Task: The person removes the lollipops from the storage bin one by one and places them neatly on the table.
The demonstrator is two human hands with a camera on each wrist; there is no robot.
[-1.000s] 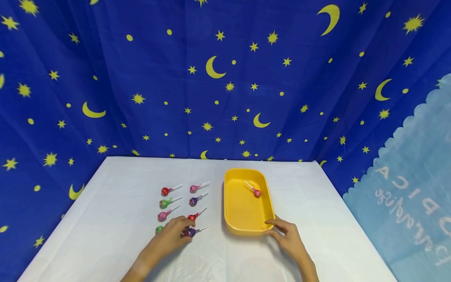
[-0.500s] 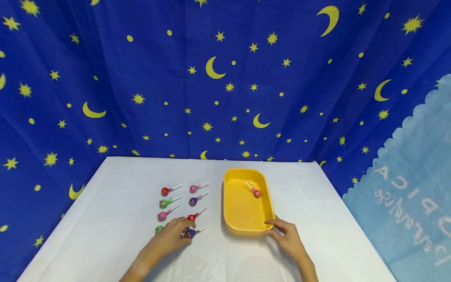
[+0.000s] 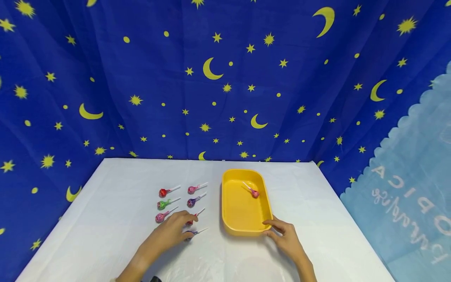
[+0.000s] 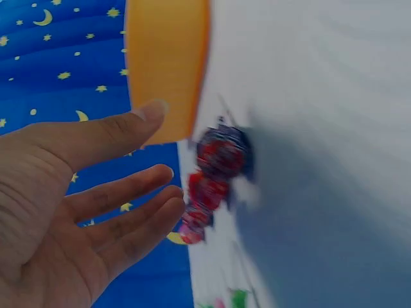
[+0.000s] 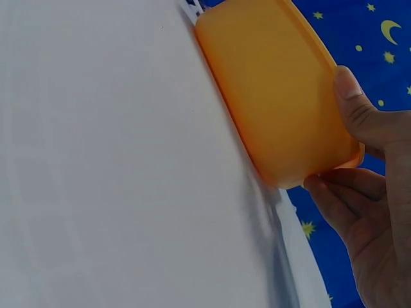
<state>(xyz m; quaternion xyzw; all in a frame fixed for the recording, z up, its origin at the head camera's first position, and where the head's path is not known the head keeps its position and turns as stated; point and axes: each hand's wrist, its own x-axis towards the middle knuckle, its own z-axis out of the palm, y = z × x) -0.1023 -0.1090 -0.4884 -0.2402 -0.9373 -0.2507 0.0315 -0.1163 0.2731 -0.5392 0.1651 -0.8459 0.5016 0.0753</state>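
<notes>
My left hand [image 3: 172, 231] hovers over the near end of the lollipops. Its thumb and fingers are spread with nothing between them in the left wrist view. Nearest to it are a purple lollipop [image 4: 223, 153] and a red lollipop [image 4: 207, 190], both partly covered by the hand in the head view. My right hand [image 3: 287, 239] pinches the near right corner of a yellow tray [image 3: 225, 203], thumb and fingers on its rim and wall [image 5: 276, 96]. A pink lollipop [image 3: 255, 193] lies inside the tray, stick towards the back left.
Left of the tray, lollipops lie in two columns on the white table [image 3: 141, 172]: red [image 3: 163, 192], green [image 3: 161, 205] and pink [image 3: 160, 217] on the left, pink [image 3: 192, 190] and purple [image 3: 191, 202] on the right. A blue starry cloth [image 3: 225, 98] hangs behind the table.
My left hand has lifted slightly and moved forward, now covering more of the red lollipop. The near left green lollipop has gone out of sight. My right hand keeps its hold on the tray.
</notes>
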